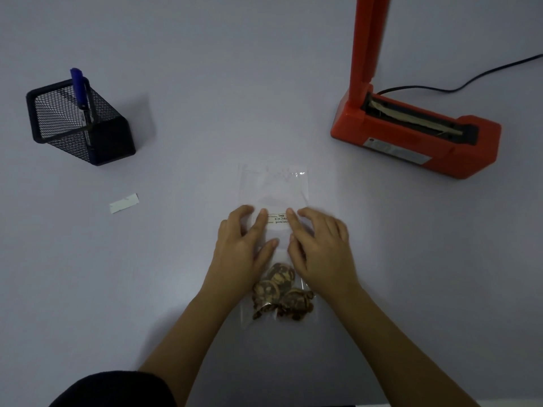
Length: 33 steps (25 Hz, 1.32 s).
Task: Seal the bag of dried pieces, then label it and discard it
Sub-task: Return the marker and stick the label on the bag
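A clear plastic bag point(274, 189) lies flat on the table in front of me, its mouth pointing away. Brown dried pieces point(282, 295) are bunched in its near end. A white label point(278, 227) with printed lines sits on the bag's middle. My left hand point(242, 245) and my right hand point(318, 245) rest palm down on the bag, one on each side of the label, with fingers spread and fingertips touching the label's edges. Neither hand grips anything.
An orange heat sealer point(411, 133) stands at the back right with its arm raised and a black cable point(470, 80) trailing right. A black mesh pen holder point(79, 124) with a blue marker point(78, 89) stands at the left. A white paper strip point(124, 203) lies near it.
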Each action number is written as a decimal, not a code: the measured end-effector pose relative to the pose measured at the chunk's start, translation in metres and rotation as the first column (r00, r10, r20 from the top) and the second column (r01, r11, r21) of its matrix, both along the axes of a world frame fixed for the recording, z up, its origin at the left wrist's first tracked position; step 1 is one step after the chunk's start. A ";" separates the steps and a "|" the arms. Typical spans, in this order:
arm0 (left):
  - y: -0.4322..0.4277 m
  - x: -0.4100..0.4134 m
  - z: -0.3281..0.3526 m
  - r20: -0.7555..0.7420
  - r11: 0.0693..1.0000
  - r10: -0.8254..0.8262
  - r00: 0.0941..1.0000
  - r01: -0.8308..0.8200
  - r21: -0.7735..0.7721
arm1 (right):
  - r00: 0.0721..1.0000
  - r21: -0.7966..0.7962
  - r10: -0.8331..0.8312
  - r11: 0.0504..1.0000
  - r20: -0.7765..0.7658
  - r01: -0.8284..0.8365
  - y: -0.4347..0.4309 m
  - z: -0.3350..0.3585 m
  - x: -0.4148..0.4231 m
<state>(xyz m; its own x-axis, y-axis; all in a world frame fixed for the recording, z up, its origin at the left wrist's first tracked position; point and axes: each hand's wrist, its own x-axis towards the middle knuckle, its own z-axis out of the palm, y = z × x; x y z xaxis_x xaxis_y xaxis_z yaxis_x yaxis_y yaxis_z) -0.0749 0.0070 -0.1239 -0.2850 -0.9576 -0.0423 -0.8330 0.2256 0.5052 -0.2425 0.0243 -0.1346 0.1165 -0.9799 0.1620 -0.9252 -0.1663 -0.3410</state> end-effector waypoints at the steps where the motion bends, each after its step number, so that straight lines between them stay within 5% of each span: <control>1: -0.001 0.001 0.001 -0.043 0.999 0.027 0.999 -0.026 0.019 | 1.000 -0.010 0.000 1.000 0.018 0.000 0.000 0.000 -0.001; 14: -0.003 0.000 0.001 -0.008 0.999 -0.037 0.999 0.037 -0.018 | 0.999 0.064 0.001 0.998 -0.048 0.002 -0.001 0.000 0.000; 18: -0.007 0.003 0.016 -0.197 0.978 0.098 0.976 -0.058 0.199 | 0.984 0.095 -0.071 0.994 0.162 0.056 0.002 0.010 0.000; 21: -0.004 0.009 0.033 -0.301 0.961 0.259 0.918 -0.213 0.175 | 0.943 0.110 -0.141 0.987 0.301 0.112 0.007 0.029 -0.004; 23: 0.006 0.014 0.043 -0.292 0.942 0.334 0.896 -0.303 0.145 | 0.874 0.235 -0.300 0.946 0.382 0.222 0.021 0.048 -0.003; 26: 0.033 0.013 0.056 -0.157 0.833 0.519 0.840 -0.456 0.312 | 0.783 0.523 -0.500 0.808 0.369 0.270 0.058 0.065 0.002; 28: 0.050 0.004 0.058 -0.041 0.799 0.503 0.863 -0.446 0.404 | 0.730 0.658 -0.576 0.716 0.368 0.233 0.073 0.069 0.009; 33: 0.043 -0.004 0.062 -0.133 0.694 0.596 0.792 -0.425 0.581 | 0.594 0.740 -0.690 0.634 0.413 0.223 0.058 0.074 0.027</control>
<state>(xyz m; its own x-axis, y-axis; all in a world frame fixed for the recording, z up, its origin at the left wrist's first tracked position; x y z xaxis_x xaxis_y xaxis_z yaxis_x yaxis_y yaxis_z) -0.0790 0.0503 -0.0619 0.1628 -0.8175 -0.5525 -0.5333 -0.5440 0.6478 -0.2158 0.0825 -0.0609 -0.2744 -0.7582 -0.5914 -0.3234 0.6520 -0.6858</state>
